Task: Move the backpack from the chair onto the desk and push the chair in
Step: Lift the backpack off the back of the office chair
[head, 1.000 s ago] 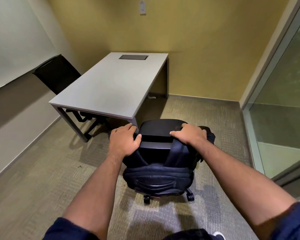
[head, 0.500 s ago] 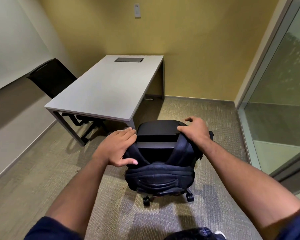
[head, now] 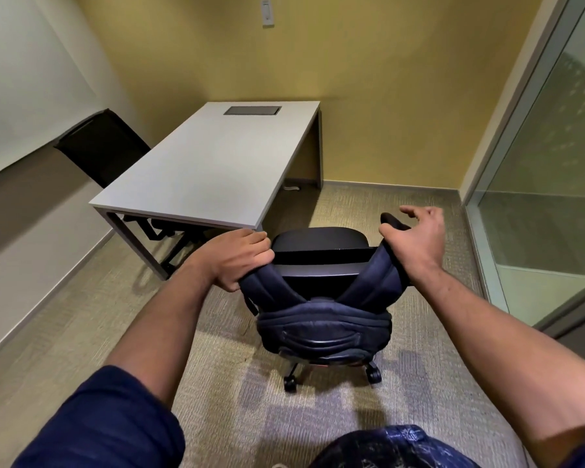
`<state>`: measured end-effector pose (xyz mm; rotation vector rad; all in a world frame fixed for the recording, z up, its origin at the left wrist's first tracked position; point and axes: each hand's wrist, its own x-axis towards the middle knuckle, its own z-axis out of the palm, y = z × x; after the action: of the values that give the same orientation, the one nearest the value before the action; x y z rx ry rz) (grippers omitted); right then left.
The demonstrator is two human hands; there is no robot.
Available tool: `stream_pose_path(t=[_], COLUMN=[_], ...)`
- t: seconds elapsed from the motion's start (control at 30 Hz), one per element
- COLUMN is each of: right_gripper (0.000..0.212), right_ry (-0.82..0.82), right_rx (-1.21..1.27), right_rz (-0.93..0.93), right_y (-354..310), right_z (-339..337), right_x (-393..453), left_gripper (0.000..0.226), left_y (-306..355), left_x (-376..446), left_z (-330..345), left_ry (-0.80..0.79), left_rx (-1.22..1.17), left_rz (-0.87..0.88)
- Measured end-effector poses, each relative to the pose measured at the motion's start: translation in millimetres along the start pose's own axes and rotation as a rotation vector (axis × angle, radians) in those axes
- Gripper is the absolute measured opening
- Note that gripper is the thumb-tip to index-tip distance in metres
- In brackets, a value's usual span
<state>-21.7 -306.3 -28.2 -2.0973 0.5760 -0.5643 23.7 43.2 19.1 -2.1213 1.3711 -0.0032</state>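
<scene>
Two hands are at the backpack (head: 323,327), which hangs off the backrest of the wheeled chair (head: 318,246), its straps looped over the top; the chair stands just in front of the desk (head: 213,170), near its corner. Left hand (head: 238,260) is closed around the left shoulder strap (head: 264,287) near its top. Right hand (head: 416,239) has fingers spread and loosely curled; the thumb side rests on the right shoulder strap (head: 382,275), but it is not clamped.

Assessment: the bag is soft fabric with padded straps and a full, rounded body, so it probably carries some weight and will sag and swing when lifted. Straps give a secure, non-slip hold; both should be lifted clear of the backrest together. The chair may roll under sideways pull. Desk top is bare apart from a dark inset panel (head: 251,110) at the far end.
</scene>
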Motion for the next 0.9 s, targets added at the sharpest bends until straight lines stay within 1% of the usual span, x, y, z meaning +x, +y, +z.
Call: stream_pose_path(t=[0.07, 0.17, 0.33, 0.43, 0.53, 0.63, 0.67, 0.8, 0.9], right_gripper=[0.056, 0.054, 0.049, 0.050, 0.052, 0.052, 0.052, 0.051, 0.052], right_ry=[0.033, 0.074, 0.129, 0.136, 0.141, 0.144, 0.146, 0.149, 0.150], right_rx=[0.009, 0.016, 0.006, 0.012, 0.007, 0.006, 0.002, 0.001, -0.005], right_rz=[0.001, 0.003, -0.025, -0.044, -0.041, -0.027, -0.023, 0.004, 0.036], right_y=[0.6, -0.1, 4.3, 5.8, 4.7, 5.2, 5.5, 7.4, 7.0], right_z=[-1.7, -3.9, -8.2, -5.3, -2.9, -1.1, -1.4, -3.4, -5.2], right_x=[-2.9, -5.9, -8.0, -5.8, -2.8, -0.2, 0.4, 2.8, 2.3], left_gripper=[0.074, 0.077, 0.073, 0.071, 0.065, 0.049, 0.047, 0.057, 0.063], left_y=[-0.1, -1.0, -1.8, -4.3, -10.5, -16.4, -18.2, -22.7, -22.7], left_x=[0.0, -1.8, -4.1, -6.5, -7.4, -7.2, -6.0, 0.7, -3.5], left_z=[0.2, 2.4, 1.0, -0.3, -5.9, -10.8, -12.1, -11.6, -6.6], left_ry=[-0.001, 0.002, 0.019, 0.027, 0.051, 0.074, 0.072, 0.081, 0.091], left_rx=[0.028, 0.008, -0.012, -0.041, -0.009, 0.031, 0.043, 0.041, -0.001], left_rz=[-0.009, -0.018, -0.017, 0.004, 0.033, 0.067, 0.075, 0.101, 0.082])
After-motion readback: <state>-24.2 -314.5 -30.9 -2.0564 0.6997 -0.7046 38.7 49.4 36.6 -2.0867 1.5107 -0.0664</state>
